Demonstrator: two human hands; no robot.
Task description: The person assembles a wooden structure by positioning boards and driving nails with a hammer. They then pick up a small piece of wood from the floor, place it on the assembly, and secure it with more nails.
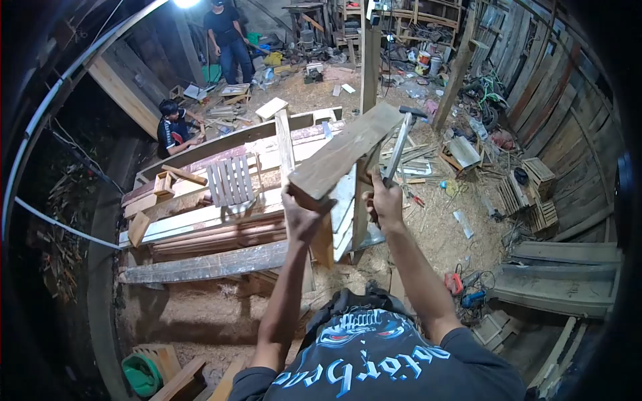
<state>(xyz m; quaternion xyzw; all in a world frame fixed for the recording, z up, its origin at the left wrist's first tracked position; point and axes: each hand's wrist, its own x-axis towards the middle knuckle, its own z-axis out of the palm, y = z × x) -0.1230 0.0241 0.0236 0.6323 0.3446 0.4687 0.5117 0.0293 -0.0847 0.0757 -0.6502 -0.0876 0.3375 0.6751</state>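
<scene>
My left hand point(304, 217) is wrapped round the near end of a wide brown wooden board point(348, 150). The board is held up at a slant, its far end pointing away to the right. More wooden pieces overlap below it in this view, one of them a narrow upright plank point(362, 210). In my right hand point(386, 200), just right of the board, is a hammer point(398, 147). The fingers close round the lower handle, and the dark head stands up beside the board's far end.
Left of me a long workbench point(207, 267) carries planks, a slatted wooden panel point(231, 182) and a small wooden box point(163, 183). One person point(176, 127) crouches behind it; another person point(227, 40) stands farther back. Power tools point(473, 298) lie on the sawdust floor at right.
</scene>
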